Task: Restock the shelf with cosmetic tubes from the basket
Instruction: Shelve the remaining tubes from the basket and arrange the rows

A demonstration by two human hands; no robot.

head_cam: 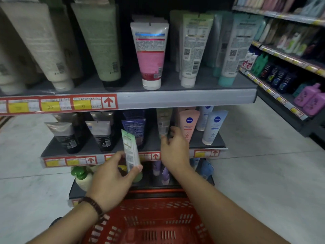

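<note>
Shelf unit, three tiers in view. Top shelf carries big tubes stood on their caps. Middle shelf is the working tier: dark tubes at left, blue tube centre, then beige tube, pink tube and pale ones at right. All stand cap-down in rows.

Basket, red, sits low in front of the unit between the forearms, close under the hands for easy picking. No tubes show in the part visible; stock looks nearly used up.

Right hand reaches onto the middle shelf, fingers curled at the foot of the beige tube, just left of the pink one. Cannot tell whether its grip is clamped on that tube or only nudging it. It is likely steadying the row or clearing a slot.

Left hand hangs below the shelf edge, grip clamped on the green tube near its cap end. The crimped end is up, matching how the shelved tubes stand. The tube is off the shelf, held in front of the price rail. It probably goes into the space the right hand tends.
</note>
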